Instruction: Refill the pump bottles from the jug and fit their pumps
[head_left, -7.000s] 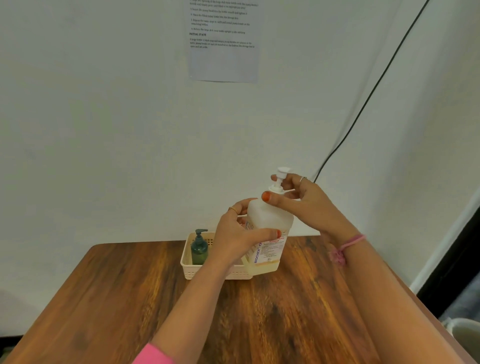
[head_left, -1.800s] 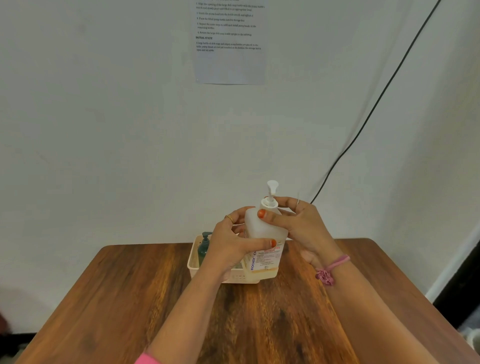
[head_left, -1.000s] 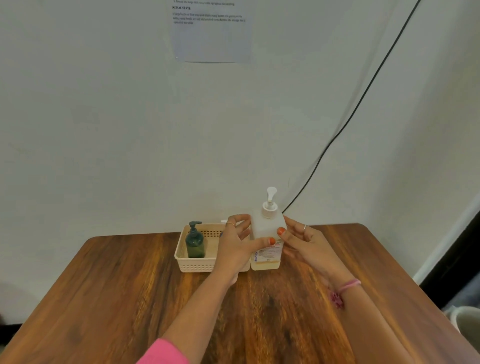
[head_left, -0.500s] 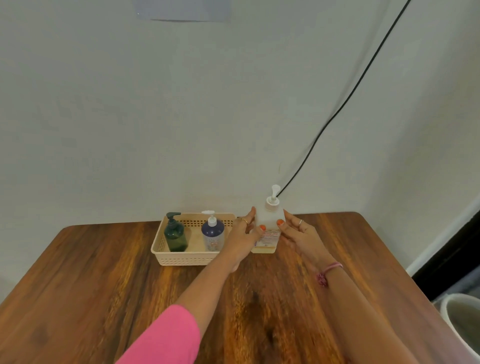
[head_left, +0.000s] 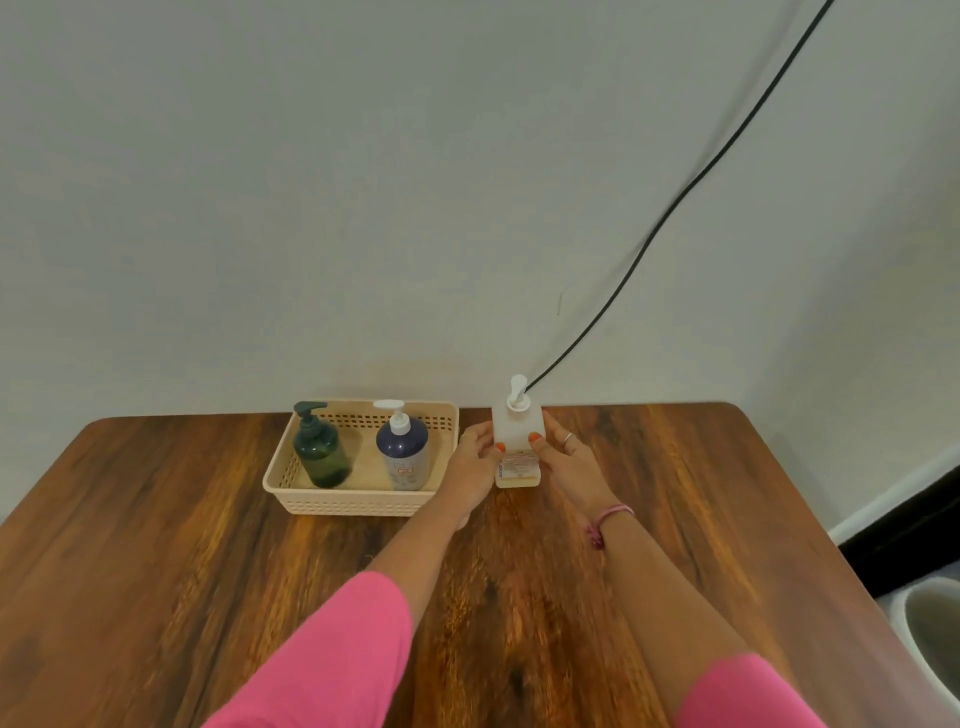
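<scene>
The wooden surface fills the lower part of the view and stands against a pale wall. A black cable runs down the wall at a slant and goes behind the back edge of the surface. At the lower right, beside the surface, the rim of a pale round container shows.

Near the back edge stands a cream basket with a perforated wall. In the basket two pump bottles stand upright, each with its pump fitted: a dark green bottle on the left and a dark blue bottle with a white pump on the right.

Just beside the basket, on its right, a white jug stands upright on the surface, with a white pump on its top and a label on its lower front. A little yellowish liquid shows at its bottom.

Both arms reach forward in pink sleeves. The left hand holds the left side of the jug and its thumb lies on the front. The right hand holds the right side in the same way. It wears a ring, and a pink band is on its wrist.
</scene>
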